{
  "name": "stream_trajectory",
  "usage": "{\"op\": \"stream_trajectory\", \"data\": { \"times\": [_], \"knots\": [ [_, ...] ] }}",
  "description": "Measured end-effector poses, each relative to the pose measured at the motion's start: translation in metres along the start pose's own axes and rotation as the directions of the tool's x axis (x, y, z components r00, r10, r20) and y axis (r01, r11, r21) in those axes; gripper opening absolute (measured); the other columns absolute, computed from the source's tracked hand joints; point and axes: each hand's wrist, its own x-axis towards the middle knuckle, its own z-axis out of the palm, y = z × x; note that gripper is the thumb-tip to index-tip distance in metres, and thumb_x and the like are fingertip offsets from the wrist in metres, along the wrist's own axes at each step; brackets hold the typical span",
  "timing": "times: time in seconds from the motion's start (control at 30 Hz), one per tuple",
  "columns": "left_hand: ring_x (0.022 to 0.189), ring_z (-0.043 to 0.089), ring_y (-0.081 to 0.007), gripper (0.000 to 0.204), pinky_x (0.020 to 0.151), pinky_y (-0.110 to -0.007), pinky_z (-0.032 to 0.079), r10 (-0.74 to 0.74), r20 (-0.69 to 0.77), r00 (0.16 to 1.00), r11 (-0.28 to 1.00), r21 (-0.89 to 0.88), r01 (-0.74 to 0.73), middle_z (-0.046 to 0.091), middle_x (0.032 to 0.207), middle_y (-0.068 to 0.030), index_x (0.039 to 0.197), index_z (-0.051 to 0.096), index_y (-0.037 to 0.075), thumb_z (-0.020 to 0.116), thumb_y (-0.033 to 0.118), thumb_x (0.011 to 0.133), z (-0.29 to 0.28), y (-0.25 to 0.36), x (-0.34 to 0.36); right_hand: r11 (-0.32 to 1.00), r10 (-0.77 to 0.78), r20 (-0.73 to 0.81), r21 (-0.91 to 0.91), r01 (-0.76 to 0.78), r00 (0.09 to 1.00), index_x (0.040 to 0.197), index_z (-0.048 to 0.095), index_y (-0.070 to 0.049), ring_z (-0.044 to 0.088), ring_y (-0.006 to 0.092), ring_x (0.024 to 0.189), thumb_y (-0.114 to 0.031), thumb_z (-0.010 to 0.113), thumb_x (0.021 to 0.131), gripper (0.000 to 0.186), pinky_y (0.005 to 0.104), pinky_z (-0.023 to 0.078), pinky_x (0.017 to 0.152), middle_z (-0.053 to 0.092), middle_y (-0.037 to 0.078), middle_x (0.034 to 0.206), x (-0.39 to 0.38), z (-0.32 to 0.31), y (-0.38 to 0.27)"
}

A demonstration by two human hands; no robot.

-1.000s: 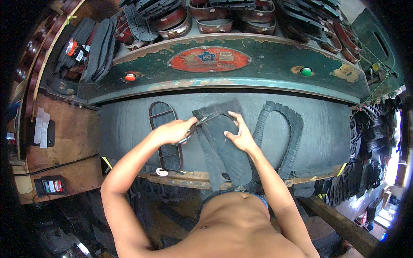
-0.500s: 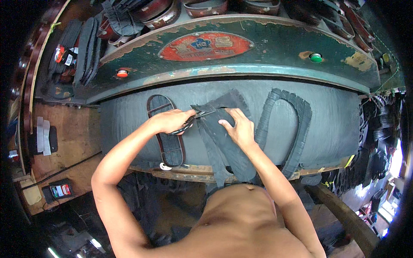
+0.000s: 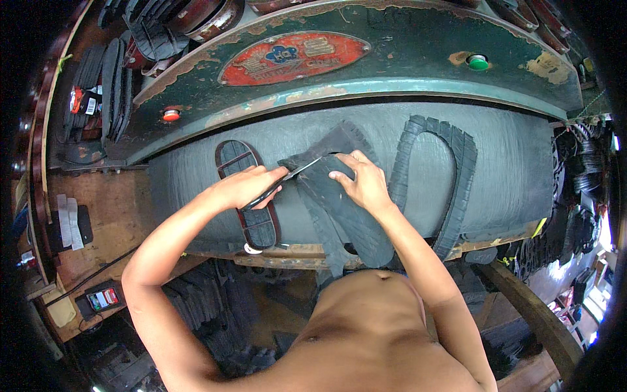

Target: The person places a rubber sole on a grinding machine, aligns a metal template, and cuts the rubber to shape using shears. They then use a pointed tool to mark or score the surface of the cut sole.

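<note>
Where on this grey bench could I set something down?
The bench is barest right of the U-shaped rubber strip; smaller patches lie inside its loop and left of the oval frame. The middle is crowded: left hand, scissors, rubber sheet, right hand.

"What lies on the counter (image 3: 509,170)?"

"Scissors (image 3: 304,167) with dark handles, angled over a sheet of black rubber (image 3: 356,209)."

"How are the scissors posed?"

"Slantwise: handles at lower left, a slim, bright blade pointing up and to the right across the upper part of the sheet, its tip near a dark slit (image 3: 333,154). Whether the metal bites into the rubber here cannot be told."

"And the rubber?"

"Matte and creased, ragged along its upper edge. A broad, round-ended portion slopes down toward the counter's front edge, with a narrower strip (image 3: 322,222) just to its left, the strip's lower end hanging past that edge."
</note>
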Motion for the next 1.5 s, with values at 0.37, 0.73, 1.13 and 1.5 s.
{"op": "stream_trajectory", "data": {
  "times": [0.37,0.73,1.13,1.5],
  "knots": [
    [0.077,0.069,-0.0364,0.054,0.071,-0.045,0.053,0.007,-0.103,0.995,0.994,-0.104,-0.018,0.069,0.088,-0.0150,0.138,0.048,0.002,0.067,0.006,0.087,0.015,-0.006,-0.004,0.996,-0.040,0.031,0.082,0.038,0.999,0.125,0.069,-0.007,0.066,0.0378,0.098,-0.022,0.075,0.089,0.039,0.0444,0.052,0.083,0.065,0.014,0.103,0.006,-0.007,0.003],
    [0.077,0.070,-0.0392,0.048,0.068,-0.046,0.054,-0.035,-0.062,0.997,0.997,0.060,0.039,0.069,0.082,-0.0198,0.138,0.046,0.001,0.062,0.008,0.093,0.005,0.001,0.000,1.000,-0.021,0.046,-0.006,0.022,0.999,0.122,0.070,-0.006,0.066,0.0383,0.101,-0.023,0.076,0.088,0.038,0.0445,0.053,0.086,0.066,0.014,0.107,0.012,-0.005,0.003],
    [0.086,0.073,-0.0356,0.036,0.070,-0.044,0.054,-0.375,-0.085,0.923,0.926,-0.092,0.367,0.071,0.094,-0.0215,0.132,0.053,0.004,0.061,0.018,0.099,-0.018,0.024,-0.114,0.934,0.118,0.240,0.304,-0.190,0.963,0.114,0.064,-0.003,0.069,0.0240,0.107,-0.007,0.070,0.092,0.023,0.0377,0.052,0.092,0.071,0.013,0.108,0.022,-0.021,0.004],
    [0.096,0.065,-0.0152,0.037,0.086,-0.028,0.052,-0.353,-0.570,0.742,-0.024,-0.787,-0.617,0.066,0.104,-0.0050,0.124,0.060,0.005,0.071,0.024,0.095,0.052,0.062,0.006,0.682,-0.198,0.404,0.711,-0.171,0.893,0.113,0.056,0.000,0.056,0.0101,0.111,0.012,0.063,0.090,0.027,0.0252,0.043,0.098,0.060,0.003,0.111,-0.006,-0.050,-0.030]
  ]
}}
